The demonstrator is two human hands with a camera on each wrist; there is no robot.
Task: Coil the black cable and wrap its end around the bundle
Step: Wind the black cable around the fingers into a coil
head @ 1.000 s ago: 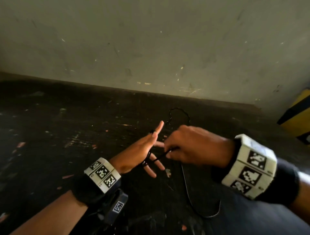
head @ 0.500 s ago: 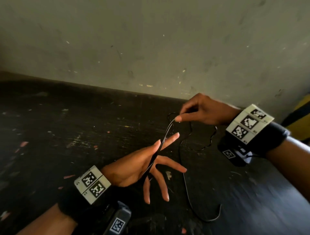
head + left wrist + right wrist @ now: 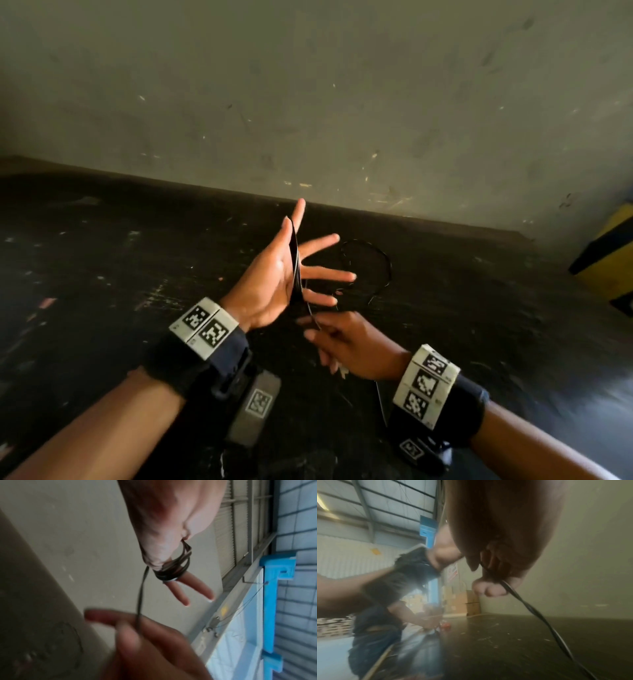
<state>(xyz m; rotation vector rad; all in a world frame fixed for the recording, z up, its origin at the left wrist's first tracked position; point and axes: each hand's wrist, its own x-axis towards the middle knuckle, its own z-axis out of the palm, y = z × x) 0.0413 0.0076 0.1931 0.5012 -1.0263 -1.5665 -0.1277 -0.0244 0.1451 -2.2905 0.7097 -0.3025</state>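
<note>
Your left hand [image 3: 270, 274] is spread, fingers apart, with the thin black cable [image 3: 295, 263] looped around it. Your right hand [image 3: 346, 342], just below, pinches the light, floppy strand; grip close to the loops.

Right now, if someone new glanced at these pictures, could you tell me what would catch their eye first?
Most likely the left hand, raised palm-up mid-frame with fingers spread and turns of black cable wound around it. Just below it, the right hand pinches the strand running off those turns. Beyond the fingers, a loose loop of cable lies on the dark table, near the pale wall.
</note>
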